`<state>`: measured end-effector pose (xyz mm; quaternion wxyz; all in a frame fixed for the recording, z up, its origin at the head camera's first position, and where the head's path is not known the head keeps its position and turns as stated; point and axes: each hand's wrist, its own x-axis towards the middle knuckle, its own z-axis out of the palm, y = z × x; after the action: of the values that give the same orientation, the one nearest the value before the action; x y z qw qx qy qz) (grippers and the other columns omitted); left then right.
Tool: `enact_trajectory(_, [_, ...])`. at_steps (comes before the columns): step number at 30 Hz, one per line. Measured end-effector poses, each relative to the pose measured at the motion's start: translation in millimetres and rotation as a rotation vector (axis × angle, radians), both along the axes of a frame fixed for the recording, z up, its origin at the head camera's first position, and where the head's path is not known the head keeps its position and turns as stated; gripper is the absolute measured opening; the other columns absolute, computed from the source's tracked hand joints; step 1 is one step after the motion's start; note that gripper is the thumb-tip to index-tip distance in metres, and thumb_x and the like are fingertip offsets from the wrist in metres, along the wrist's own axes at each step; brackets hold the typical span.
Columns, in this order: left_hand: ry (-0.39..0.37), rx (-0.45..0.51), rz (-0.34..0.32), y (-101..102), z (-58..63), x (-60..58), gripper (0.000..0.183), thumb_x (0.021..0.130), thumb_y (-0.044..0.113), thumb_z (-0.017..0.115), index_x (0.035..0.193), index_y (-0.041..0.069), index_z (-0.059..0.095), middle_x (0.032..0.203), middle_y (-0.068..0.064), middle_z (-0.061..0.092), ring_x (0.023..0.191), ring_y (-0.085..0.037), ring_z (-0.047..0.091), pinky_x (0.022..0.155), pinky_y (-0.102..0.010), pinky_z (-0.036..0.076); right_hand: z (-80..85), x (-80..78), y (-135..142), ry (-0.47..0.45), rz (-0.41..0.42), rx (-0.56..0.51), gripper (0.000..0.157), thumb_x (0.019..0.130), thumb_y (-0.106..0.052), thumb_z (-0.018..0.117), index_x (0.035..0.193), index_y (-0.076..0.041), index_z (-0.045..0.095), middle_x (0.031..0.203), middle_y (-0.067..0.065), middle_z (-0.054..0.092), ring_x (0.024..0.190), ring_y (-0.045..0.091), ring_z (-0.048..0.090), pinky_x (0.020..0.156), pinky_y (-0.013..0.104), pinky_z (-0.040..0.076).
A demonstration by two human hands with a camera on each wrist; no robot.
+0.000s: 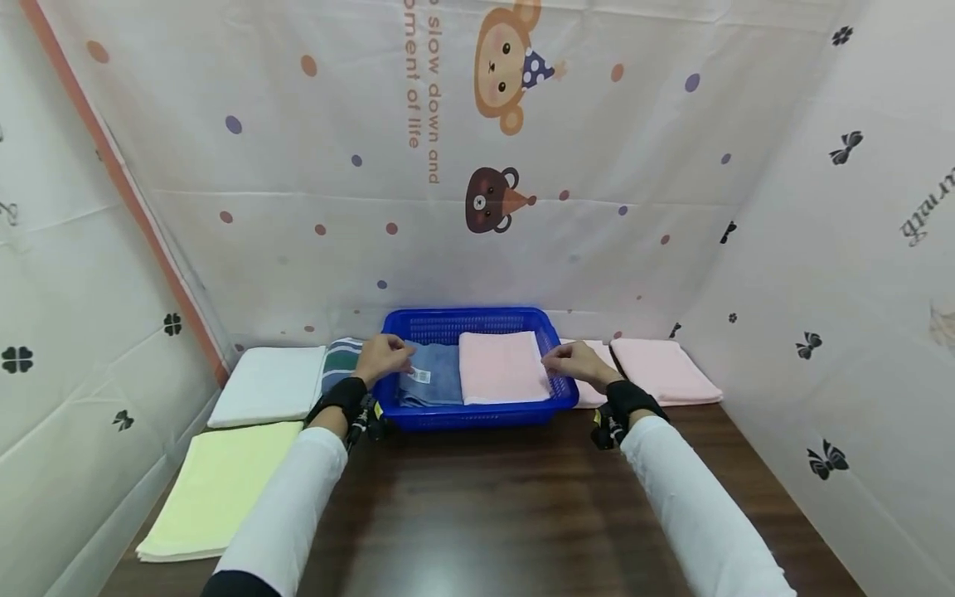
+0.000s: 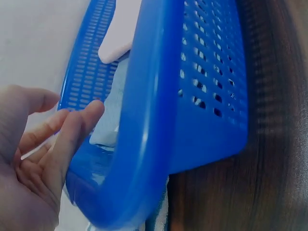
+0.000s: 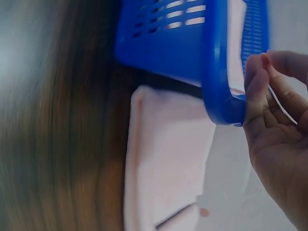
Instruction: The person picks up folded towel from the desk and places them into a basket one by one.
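Note:
A blue plastic basket (image 1: 477, 416) with perforated walls stands near the back wall. Inside it a folded blue towel (image 1: 433, 377) with a white label lies beside a folded pink towel (image 1: 504, 369). Over the basket's left end is my left hand (image 1: 384, 358), its thumb apart from the bent fingers (image 2: 89, 113) and nothing between them. My right hand (image 1: 578, 363) hovers at the right rim, fingers loosely bent and the thumb tip close to a fingertip (image 3: 260, 79); no towel shows in it.
Left of the basket lie a white towel (image 1: 272, 381), a striped green and blue towel (image 1: 341, 358) and a yellow towel (image 1: 224, 489). Two pink stacks, one nearer (image 1: 593, 396) and one farther (image 1: 664, 371), lie at the right. Printed cloth walls (image 1: 298, 265) enclose the dark wooden table (image 1: 477, 514).

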<state>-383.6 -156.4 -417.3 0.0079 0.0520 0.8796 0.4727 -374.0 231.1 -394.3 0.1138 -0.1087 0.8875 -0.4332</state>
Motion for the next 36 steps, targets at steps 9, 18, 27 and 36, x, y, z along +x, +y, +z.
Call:
enact_trajectory(9, [0.209, -0.006, 0.161, -28.6, -3.6, 32.5, 0.022, 0.100, 0.016, 0.061, 0.107, -0.002, 0.072, 0.082, -0.019, 0.076, 0.068, -0.025, 0.074, 0.058, -0.023, 0.055, -20.9, 0.2, 24.8, 0.006, -0.286, -0.018, 0.037, 0.106, -0.006, 0.040, 0.133, 0.011, 0.059, 0.126, 0.031, 0.063, 0.116, 0.041, 0.062, 0.103, 0.051, 0.053])
enact_trajectory(18, [0.029, 0.033, 0.405, -65.7, -29.9, 76.3, 0.027, 0.100, 0.017, 0.056, 0.109, -0.006, 0.068, 0.079, -0.015, 0.076, 0.056, -0.009, 0.066, 0.051, -0.020, 0.052, -69.8, 11.6, 49.1, 0.173, -0.005, 0.464, 0.043, 0.101, -0.018, 0.052, 0.130, 0.012, 0.062, 0.138, 0.040, 0.054, 0.131, 0.054, 0.051, 0.110, 0.060, 0.044])
enact_trajectory(27, [-0.275, -0.002, 0.063, -68.0, -39.3, 125.9, 0.026, 0.101, 0.009, 0.053, 0.107, -0.011, 0.069, 0.074, -0.008, 0.072, 0.057, -0.015, 0.065, 0.053, -0.030, 0.058, -62.6, 57.1, 57.0, 0.183, 0.064, 0.550, 0.028, 0.089, -0.017, 0.073, 0.109, 0.001, 0.078, 0.119, 0.032, 0.068, 0.117, 0.050, 0.063, 0.102, 0.057, 0.051])
enact_trajectory(36, [-0.413, -0.062, -0.256, -34.1, -53.2, 140.0, 0.025, 0.100, 0.012, 0.058, 0.089, -0.003, 0.075, 0.070, -0.007, 0.073, 0.055, -0.013, 0.068, 0.053, -0.029, 0.059, -51.6, 118.3, 19.4, 0.112, 0.108, 0.687, 0.044, 0.080, -0.033, 0.086, 0.105, 0.003, 0.077, 0.099, 0.016, 0.070, 0.095, 0.036, 0.066, 0.089, 0.050, 0.056])
